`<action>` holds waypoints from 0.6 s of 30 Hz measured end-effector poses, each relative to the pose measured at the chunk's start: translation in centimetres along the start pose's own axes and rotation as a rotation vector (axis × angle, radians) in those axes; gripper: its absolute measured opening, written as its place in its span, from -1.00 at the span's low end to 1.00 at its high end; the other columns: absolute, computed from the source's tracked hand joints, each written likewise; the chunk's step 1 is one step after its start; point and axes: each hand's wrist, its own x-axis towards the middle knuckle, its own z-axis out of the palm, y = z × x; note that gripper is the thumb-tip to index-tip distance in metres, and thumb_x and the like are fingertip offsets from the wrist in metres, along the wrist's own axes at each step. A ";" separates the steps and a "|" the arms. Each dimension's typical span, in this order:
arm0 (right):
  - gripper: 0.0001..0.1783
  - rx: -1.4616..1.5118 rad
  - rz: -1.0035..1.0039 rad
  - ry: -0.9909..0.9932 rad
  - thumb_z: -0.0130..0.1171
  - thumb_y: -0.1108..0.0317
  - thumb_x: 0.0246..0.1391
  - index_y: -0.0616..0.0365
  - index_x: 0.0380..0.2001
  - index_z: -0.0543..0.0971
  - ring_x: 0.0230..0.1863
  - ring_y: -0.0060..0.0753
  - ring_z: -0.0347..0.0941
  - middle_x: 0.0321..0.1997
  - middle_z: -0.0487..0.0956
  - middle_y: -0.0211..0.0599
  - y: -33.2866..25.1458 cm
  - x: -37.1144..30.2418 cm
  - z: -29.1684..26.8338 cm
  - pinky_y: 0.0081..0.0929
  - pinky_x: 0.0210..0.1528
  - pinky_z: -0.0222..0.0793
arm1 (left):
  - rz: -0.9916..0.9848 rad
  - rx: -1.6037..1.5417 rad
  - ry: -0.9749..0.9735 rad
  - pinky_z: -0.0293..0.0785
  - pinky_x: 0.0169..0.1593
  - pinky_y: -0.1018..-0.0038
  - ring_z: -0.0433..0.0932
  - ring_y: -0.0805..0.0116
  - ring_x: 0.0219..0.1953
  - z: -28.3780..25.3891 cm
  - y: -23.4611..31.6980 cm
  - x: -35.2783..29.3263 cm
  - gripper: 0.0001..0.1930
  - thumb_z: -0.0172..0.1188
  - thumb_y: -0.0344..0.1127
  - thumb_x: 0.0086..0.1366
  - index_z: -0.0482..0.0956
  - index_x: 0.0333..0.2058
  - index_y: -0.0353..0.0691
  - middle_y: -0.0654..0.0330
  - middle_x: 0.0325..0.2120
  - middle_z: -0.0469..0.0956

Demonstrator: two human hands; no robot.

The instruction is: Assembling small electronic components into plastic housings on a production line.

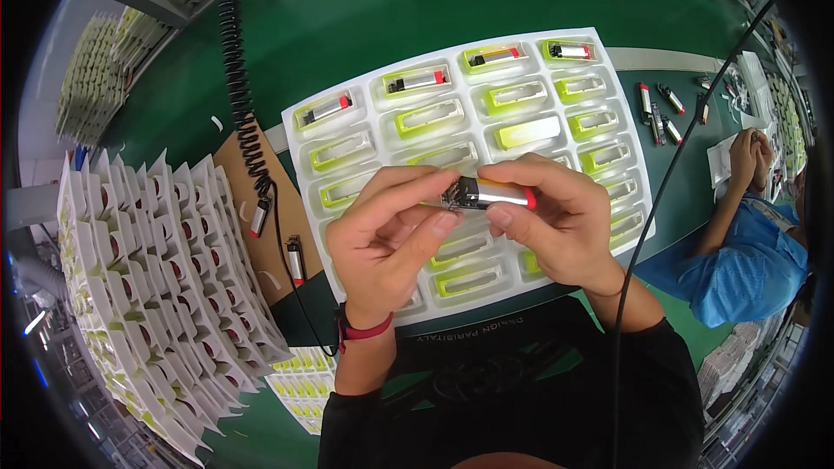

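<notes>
Above the tray, both hands hold a small cylindrical battery assembly (504, 194) with a silver body, a red cap and a black end piece with fine wires. My left hand (382, 234) pinches near the wired black end, its fingertips at the loose wires. My right hand (565, 221) grips the body close to the red cap between thumb and fingers. Beneath them lies a white plastic tray (476, 130) with rows of yellow-green shells (521, 96). The far-row shells hold similar battery assemblies (415, 82); the hands hide some middle shells.
Stacked filled trays (165, 269) stand at the left, beside brown cardboard (261, 274) and a coiled black cable (230, 52). Loose battery assemblies (657, 126) lie right of the tray. A thin black cable (665, 200) crosses the right side. A blue-clothed co-worker (751, 252) sits beyond.
</notes>
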 end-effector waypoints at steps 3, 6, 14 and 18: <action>-0.64 -0.180 -0.079 -0.054 0.30 0.57 0.07 0.31 -0.02 0.58 -0.29 -0.51 0.50 -0.21 0.62 -0.20 -0.5 0.4 -0.5 -0.56 -0.25 0.42 | 0.022 0.108 -0.034 0.64 -0.03 0.43 0.62 0.23 -0.08 -0.4 0.5 0.0 -0.65 0.26 -0.72 0.15 0.57 -0.05 -0.52 -0.09 -0.11 0.54; -0.65 -0.330 -0.193 -0.064 0.31 0.54 0.05 0.27 -0.04 0.60 -0.36 -0.45 0.50 -0.27 0.61 -0.21 -0.5 0.7 -0.6 -0.55 -0.33 0.38 | 0.047 0.171 -0.043 0.64 -0.06 0.46 0.62 0.25 -0.10 -0.4 0.5 0.0 -0.65 0.29 -0.72 0.12 0.58 -0.07 -0.50 -0.07 -0.12 0.54; -0.69 -0.568 -0.362 -0.032 0.28 0.49 0.07 0.24 -0.08 0.59 -0.35 -0.11 0.55 -0.31 0.55 -0.16 -0.7 0.9 -1.1 -0.32 -0.33 0.48 | 0.234 0.692 0.012 0.56 -0.26 0.55 0.64 0.37 -0.38 0.6 -0.2 1.0 -0.69 0.38 -0.63 -0.01 0.67 -0.21 -0.39 0.04 -0.30 0.64; -0.71 -0.593 -0.407 -0.028 0.25 0.43 0.11 0.23 -0.08 0.57 -0.34 -0.08 0.52 -0.31 0.52 -0.19 -0.5 0.8 -2.2 -0.30 -0.31 0.46 | 0.219 0.762 -0.084 0.61 -0.18 0.50 0.61 0.32 -0.22 1.1 0.0 1.4 -0.73 0.25 -0.70 0.10 0.62 -0.17 -0.46 -0.01 -0.22 0.60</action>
